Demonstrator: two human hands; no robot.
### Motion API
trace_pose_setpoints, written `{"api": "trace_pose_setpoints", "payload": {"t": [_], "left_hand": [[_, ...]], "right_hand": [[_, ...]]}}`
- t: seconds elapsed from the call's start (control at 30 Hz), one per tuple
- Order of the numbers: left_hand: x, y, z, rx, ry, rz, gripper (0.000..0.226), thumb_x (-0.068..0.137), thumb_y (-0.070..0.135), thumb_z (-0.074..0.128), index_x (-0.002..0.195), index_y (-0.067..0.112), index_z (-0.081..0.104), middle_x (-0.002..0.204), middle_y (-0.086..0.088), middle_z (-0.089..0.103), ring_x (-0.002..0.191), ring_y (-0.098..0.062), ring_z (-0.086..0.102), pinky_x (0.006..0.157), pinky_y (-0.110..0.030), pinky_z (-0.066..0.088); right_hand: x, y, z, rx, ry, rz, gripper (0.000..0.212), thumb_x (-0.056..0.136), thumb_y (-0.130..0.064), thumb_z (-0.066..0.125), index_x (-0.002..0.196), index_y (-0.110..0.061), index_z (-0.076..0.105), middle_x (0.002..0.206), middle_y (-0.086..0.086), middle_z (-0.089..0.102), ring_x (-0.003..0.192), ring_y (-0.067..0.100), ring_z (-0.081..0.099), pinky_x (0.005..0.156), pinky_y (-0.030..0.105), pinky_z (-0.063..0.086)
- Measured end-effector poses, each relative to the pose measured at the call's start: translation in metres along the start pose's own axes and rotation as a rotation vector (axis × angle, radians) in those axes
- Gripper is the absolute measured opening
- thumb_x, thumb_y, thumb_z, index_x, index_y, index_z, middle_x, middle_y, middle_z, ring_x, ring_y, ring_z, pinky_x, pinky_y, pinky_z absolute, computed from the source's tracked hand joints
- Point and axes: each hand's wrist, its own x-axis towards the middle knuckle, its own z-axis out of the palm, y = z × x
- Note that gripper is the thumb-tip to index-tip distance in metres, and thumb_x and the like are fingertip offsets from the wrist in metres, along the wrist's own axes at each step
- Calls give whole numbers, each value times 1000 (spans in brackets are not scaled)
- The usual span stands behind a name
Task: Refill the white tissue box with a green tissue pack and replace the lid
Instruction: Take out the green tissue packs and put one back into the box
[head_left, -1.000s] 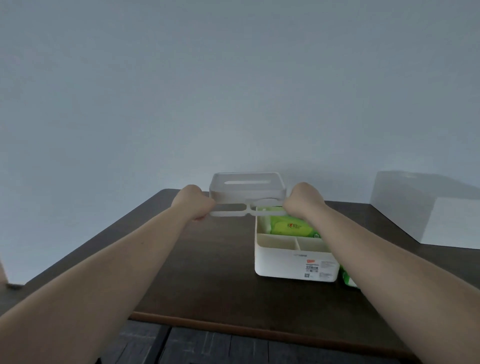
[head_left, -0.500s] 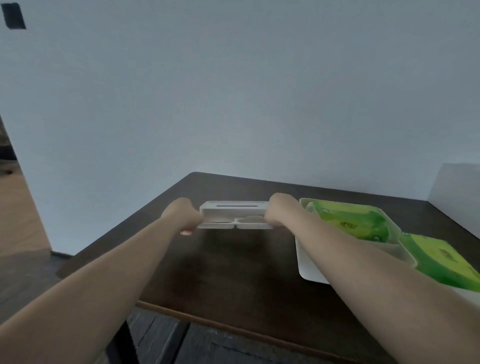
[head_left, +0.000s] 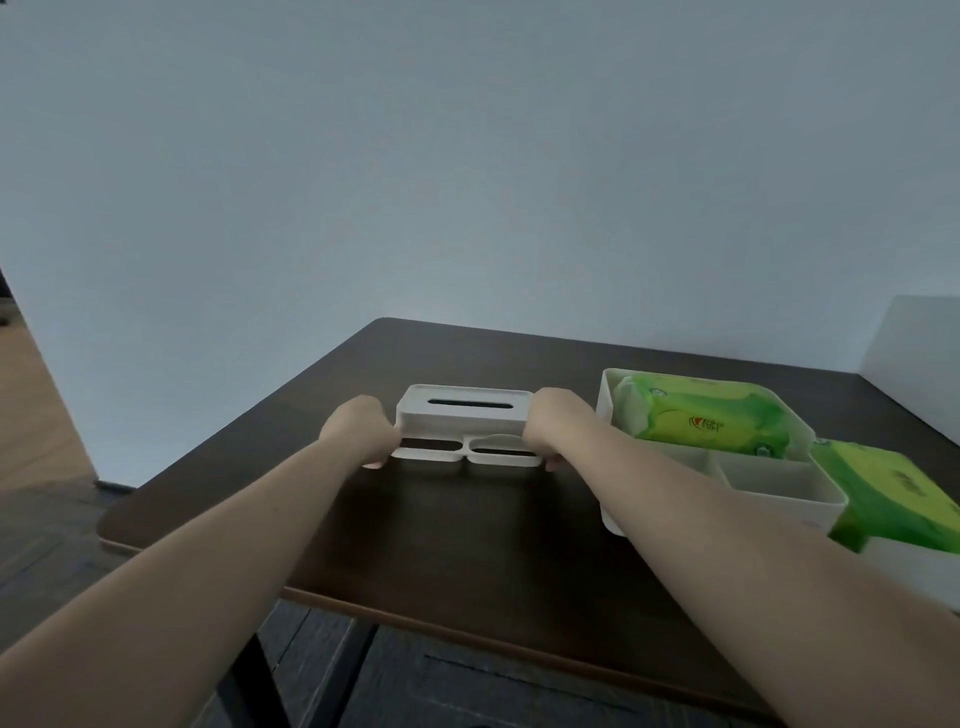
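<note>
The white lid (head_left: 464, 422), with a dark slot on top and two openings along its near edge, rests low on the dark table left of the box. My left hand (head_left: 358, 431) grips its left end and my right hand (head_left: 558, 428) its right end. The white tissue box (head_left: 779, 491) stands open to the right, with a green tissue pack (head_left: 711, 423) lying in its far compartment. Two near compartments look empty. A second green tissue pack (head_left: 893, 501) lies just right of the box.
The dark wooden table (head_left: 467, 540) has its front edge close to me and its left corner rounded. A white block (head_left: 914, 358) stands at the far right against the grey wall. Dark floor shows below the table.
Both hands carried the lid from above the box to the left and down to the tabletop. The view swung left, so the box now sits at the right.
</note>
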Motion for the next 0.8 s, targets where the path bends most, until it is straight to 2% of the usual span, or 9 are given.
{"api": "trace_pose_setpoints", "payload": {"t": [0.03,0.1,0.2,0.37,0.43,0.57,0.67,0.73,0.8], "left_hand": [[-1,1,-1,2,-3,0,29,74,11,43,46,12,35,45,-3,48,44,-22,43,48,-19,34],[-4,3,-4,-4,14,-3,22,72,12,45,51,12,39,48,-4,52,47,-23,46,51,-21,36],[-10,12,-14,8,61,8,17,75,12,47,59,11,44,52,-4,51,51,-23,45,50,-22,31],[-27,40,-28,34,104,94,9,81,16,47,76,12,54,75,-3,56,67,-22,50,55,-25,35],[-35,57,-31,24,105,136,9,82,19,48,78,14,55,79,-1,56,70,-22,50,59,-27,39],[-53,95,-32,-102,91,201,8,81,23,50,80,16,55,76,-2,61,67,-21,53,64,-31,46],[-67,127,-29,-278,66,229,16,81,26,52,91,15,57,80,-2,70,72,-21,62,77,-37,56],[-76,148,-24,-351,16,264,18,84,30,53,94,16,57,81,-1,70,75,-20,64,80,-36,56],[-82,169,-17,-361,-23,300,24,85,37,55,94,15,60,85,-1,68,81,-21,63,81,-36,55]], "right_hand": [[-2,0,-2,-19,10,-11,27,90,-8,51,63,-7,50,40,2,60,43,15,53,53,26,45],[-7,0,-6,-60,26,-43,27,90,-9,52,62,-8,53,27,1,53,46,15,53,61,26,46],[-18,5,-15,-60,64,-83,28,88,-8,54,61,-8,50,52,3,55,51,18,51,69,28,45],[-41,23,-29,39,228,-121,31,80,-2,56,51,-8,49,51,5,49,46,19,46,45,24,35],[-49,36,-36,135,289,-114,30,78,-2,54,50,-9,51,49,6,51,45,21,49,44,23,34],[-64,75,-50,313,449,-118,24,79,-6,49,57,-13,42,58,2,47,58,24,49,46,22,30],[-72,113,-58,357,558,-82,14,82,-10,49,69,-12,49,65,-1,47,72,27,52,48,23,29],[-76,140,-60,363,623,-26,8,84,-12,49,85,-13,57,75,0,54,84,28,57,56,25,37],[-81,166,-59,319,649,86,20,84,-14,50,102,-14,59,96,5,61,103,29,55,73,34,43]]}}
